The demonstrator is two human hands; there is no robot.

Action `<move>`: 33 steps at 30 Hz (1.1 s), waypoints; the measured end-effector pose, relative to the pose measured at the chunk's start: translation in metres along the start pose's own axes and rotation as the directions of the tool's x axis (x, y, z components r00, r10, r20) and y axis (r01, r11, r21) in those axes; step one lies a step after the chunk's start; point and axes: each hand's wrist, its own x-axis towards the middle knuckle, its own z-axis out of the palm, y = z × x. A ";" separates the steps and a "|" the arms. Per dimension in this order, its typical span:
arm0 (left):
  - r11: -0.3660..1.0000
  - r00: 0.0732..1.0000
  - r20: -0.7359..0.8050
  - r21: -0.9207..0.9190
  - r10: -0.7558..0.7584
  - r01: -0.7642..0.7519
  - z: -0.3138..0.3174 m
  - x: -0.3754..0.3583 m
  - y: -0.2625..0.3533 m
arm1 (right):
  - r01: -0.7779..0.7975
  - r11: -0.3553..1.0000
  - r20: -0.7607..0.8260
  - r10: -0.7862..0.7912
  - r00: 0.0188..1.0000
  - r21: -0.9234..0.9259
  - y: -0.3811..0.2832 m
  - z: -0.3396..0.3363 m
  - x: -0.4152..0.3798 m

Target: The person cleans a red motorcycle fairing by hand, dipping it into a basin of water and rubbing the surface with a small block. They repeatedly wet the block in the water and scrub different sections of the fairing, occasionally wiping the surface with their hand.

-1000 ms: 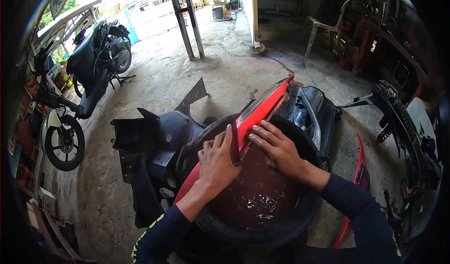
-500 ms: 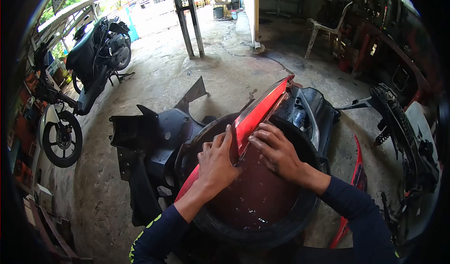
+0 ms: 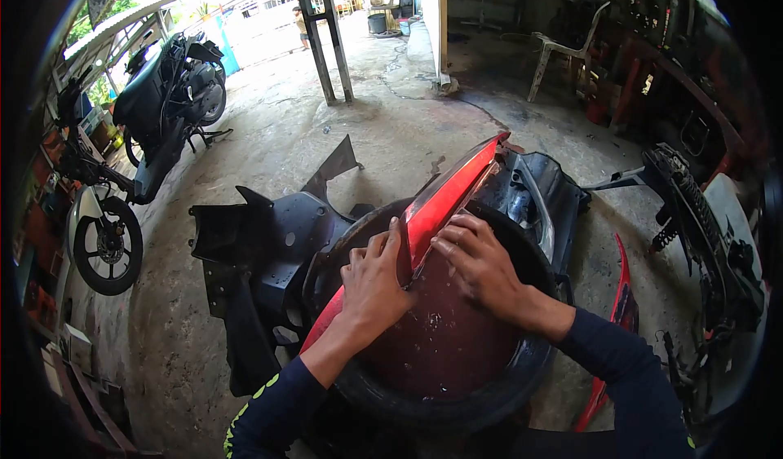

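A long red motorcycle fairing panel (image 3: 451,201) lies slantwise across a round black tub (image 3: 532,371), its pointed end up and away from me. My left hand (image 3: 375,281) is closed round the panel's near part, thumb along its edge. My right hand (image 3: 479,265) has its fingers bent against the panel's right edge; whether they also hold something small is hidden. Below both hands, murky reddish water (image 3: 444,353) in the tub shows bubbles on its surface. The panel's lower end passes behind my left forearm.
Black plastic motorcycle parts (image 3: 285,235) lie against the tub's left side, and a dark body part (image 3: 550,194) beyond it. Another red panel (image 3: 621,296) is on the concrete at right. A motorcycle (image 3: 167,100) stands left, a plastic chair (image 3: 563,47) behind. A person (image 3: 300,27) is far off.
Both hands stay in nearly the same place on the panel. Bubbles and glints on the water have shifted. A distant person has come into sight beside the post.
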 end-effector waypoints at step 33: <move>0.999 0.999 0.038 -0.025 -0.034 0.035 0.000 0.002 -0.002 | -0.024 0.999 -0.014 0.023 1.000 -0.029 -0.006 -0.001 0.006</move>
